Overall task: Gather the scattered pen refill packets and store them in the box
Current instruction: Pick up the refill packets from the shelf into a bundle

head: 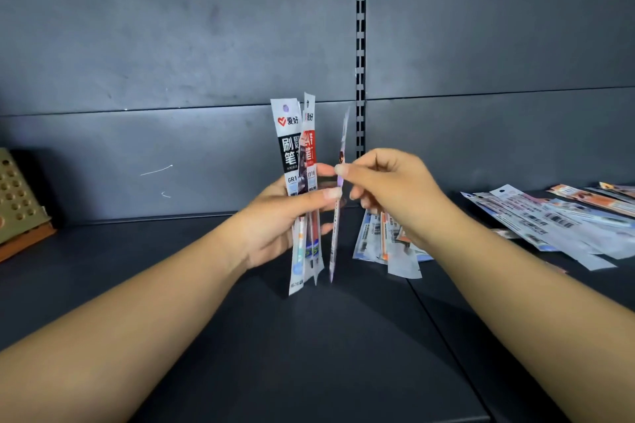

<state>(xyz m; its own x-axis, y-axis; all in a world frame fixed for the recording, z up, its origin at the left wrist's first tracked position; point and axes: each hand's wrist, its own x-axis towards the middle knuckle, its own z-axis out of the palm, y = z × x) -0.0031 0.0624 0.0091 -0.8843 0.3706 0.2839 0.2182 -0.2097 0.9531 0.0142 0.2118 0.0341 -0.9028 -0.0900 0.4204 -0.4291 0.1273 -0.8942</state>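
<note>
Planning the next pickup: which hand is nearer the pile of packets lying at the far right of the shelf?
Right. The right hand is just left of the pile of packets; the left hand, gripping upright packets, is farther left.

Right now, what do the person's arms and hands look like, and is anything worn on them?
Both forearms are bare: no sleeves, gloves, watch or rings are visible. The left hand and right hand have short, plain nails on the fingers.
</note>
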